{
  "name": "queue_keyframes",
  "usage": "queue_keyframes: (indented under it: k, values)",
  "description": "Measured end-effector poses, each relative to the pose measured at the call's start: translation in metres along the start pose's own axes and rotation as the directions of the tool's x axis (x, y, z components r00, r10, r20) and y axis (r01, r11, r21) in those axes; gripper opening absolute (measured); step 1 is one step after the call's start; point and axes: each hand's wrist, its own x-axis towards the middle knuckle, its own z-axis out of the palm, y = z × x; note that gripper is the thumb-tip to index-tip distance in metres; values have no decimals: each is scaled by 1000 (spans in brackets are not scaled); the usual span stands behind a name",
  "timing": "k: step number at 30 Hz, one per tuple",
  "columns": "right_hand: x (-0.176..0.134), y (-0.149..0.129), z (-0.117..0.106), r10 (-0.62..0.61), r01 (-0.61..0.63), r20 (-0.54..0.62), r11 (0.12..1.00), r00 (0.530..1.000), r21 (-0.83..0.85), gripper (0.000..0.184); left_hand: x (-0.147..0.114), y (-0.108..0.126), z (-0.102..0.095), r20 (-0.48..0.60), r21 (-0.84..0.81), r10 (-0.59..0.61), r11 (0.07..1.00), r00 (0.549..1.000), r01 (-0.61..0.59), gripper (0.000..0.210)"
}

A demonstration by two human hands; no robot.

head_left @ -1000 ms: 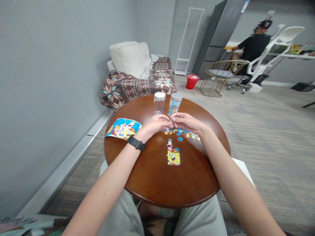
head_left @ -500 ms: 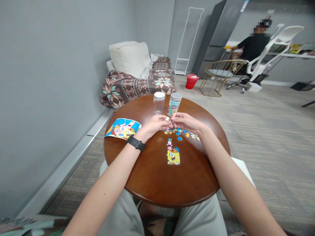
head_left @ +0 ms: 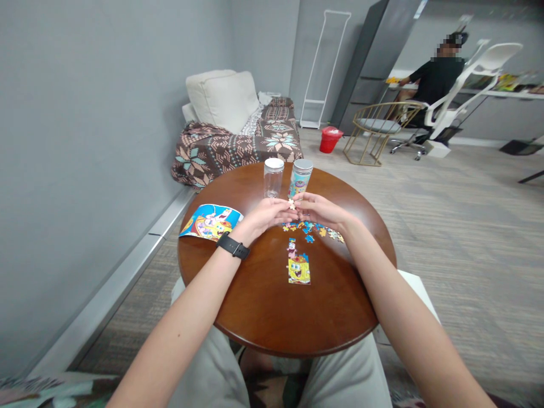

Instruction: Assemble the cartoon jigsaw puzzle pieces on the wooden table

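A pale puzzle piece (head_left: 292,204) is held up between my hands, its plain backing side showing. My left hand (head_left: 272,213), with a black watch on the wrist, pinches at it from the left. From the other side my right hand (head_left: 319,208) closes its thumb and fingers on it; the fingertips of both hands nearly meet. Just below lie loose puzzle pieces (head_left: 309,239), some blue, some face down and partly behind the hands. Nearer to me is a joined puzzle section (head_left: 299,270) with a yellow cartoon face and a narrow pink figure above it.
A colourful picture sheet (head_left: 208,220) lies on the round brown table (head_left: 263,300) at left. Behind my hands stand a clear jar (head_left: 273,180) and a printed jar (head_left: 300,177), both lidded. Beyond are a sofa (head_left: 238,144), a red bin (head_left: 330,140) and a seated person (head_left: 440,79).
The puzzle piece has turned more upright and shifted slightly right, towards my right fingertips. My hands stay close together; the pieces on the table have not moved.
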Motion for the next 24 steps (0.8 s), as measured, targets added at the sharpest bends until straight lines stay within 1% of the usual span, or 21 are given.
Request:
queue_keyframes:
  k: [7,11,19,24]
  values:
    - [-1,0,-2,-54,56,54,998,997,-41,23,-1,-1,-2,32,36,8,999,999,-9,7]
    - [0,2,-4,-77,81,74,996,994,-43,22,-4,0,-1,12,48,25,999,1000,-26,10]
    - [0,1,-3,-12,14,32,999,999,-48,25,-5,0,0,6,77,102,992,995,-102,26]
    - [4,3,0,-3,4,44,1000,999,-15,19,-2,-1,-1,-4,94,100,991,995,-99,26]
